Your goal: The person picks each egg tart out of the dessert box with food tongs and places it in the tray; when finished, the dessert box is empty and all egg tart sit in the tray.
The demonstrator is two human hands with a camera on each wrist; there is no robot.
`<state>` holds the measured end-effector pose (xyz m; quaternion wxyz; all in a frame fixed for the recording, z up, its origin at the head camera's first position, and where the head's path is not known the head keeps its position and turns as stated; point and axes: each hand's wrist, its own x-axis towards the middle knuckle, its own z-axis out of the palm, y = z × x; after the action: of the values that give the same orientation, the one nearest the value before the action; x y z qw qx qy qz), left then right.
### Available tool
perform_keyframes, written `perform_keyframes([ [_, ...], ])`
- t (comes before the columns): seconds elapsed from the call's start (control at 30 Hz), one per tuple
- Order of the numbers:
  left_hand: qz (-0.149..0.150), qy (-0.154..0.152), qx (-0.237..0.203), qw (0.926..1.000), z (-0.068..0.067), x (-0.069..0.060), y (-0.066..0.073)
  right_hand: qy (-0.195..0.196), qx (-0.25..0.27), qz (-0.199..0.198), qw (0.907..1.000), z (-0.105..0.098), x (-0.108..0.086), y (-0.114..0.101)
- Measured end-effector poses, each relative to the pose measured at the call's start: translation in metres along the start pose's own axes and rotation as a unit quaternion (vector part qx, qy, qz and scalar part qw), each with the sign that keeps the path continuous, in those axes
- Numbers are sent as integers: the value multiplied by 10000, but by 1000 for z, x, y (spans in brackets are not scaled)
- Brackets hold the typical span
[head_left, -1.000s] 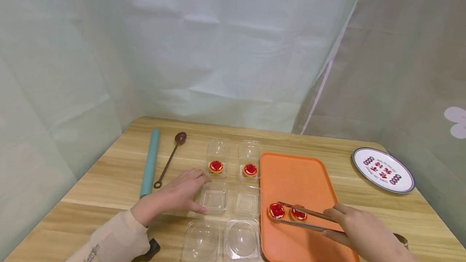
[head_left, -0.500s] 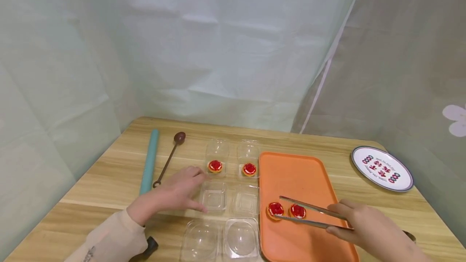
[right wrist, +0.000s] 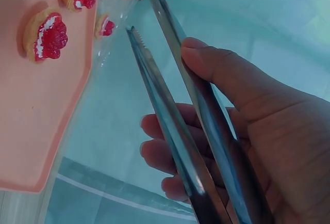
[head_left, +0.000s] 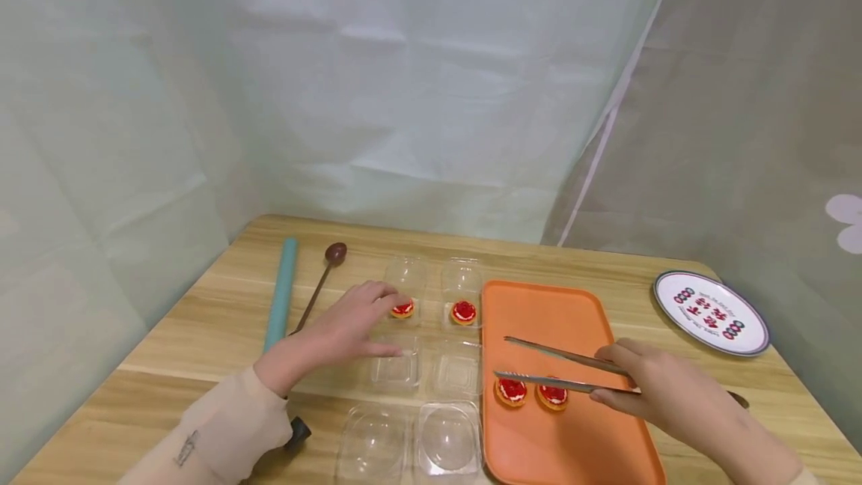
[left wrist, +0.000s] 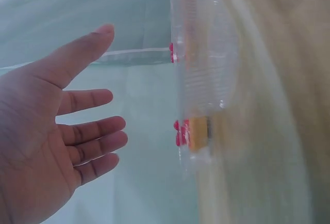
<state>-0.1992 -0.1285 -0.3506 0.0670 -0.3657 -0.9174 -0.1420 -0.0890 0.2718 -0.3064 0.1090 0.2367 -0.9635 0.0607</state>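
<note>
In the head view my right hand grips metal tongs, their arms apart with nothing between the tips. The tongs hang above an orange tray. Two small tarts with red topping lie on it: a left tart and a right tart. My left hand hovers over clear plastic boxes, fingers spread and holding nothing. The fingertips partly cover a tart in the far left box; another tart sits in the far right box. The left wrist view shows the hand apart from the boxes.
Nearer stand a left clear box and a right clear box, lids opened toward me. A teal rod and a brown spoon lie left. A patterned plate is at right. A black handle shows below my left sleeve.
The tongs have moved off the left tart, away from me and upward; both tray tarts stay put. My left hand has shifted slightly forward and right, over the far left box.
</note>
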Motion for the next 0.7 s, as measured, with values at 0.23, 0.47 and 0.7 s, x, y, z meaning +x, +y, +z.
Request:
perform_keyframes([
  [0.23, 74, -130, -55, 9999, -2, 24, 4, 501, -165, -371, 9979, 1, 17, 0],
  [0.47, 212, -309, -41, 9993, 2, 50, 3, 289, -197, -350, 9988, 2, 39, 2],
  [0.7, 75, -715, 20, 9974, 13, 74, 3, -44, -534, -43, 9986, 15, 63, 2],
])
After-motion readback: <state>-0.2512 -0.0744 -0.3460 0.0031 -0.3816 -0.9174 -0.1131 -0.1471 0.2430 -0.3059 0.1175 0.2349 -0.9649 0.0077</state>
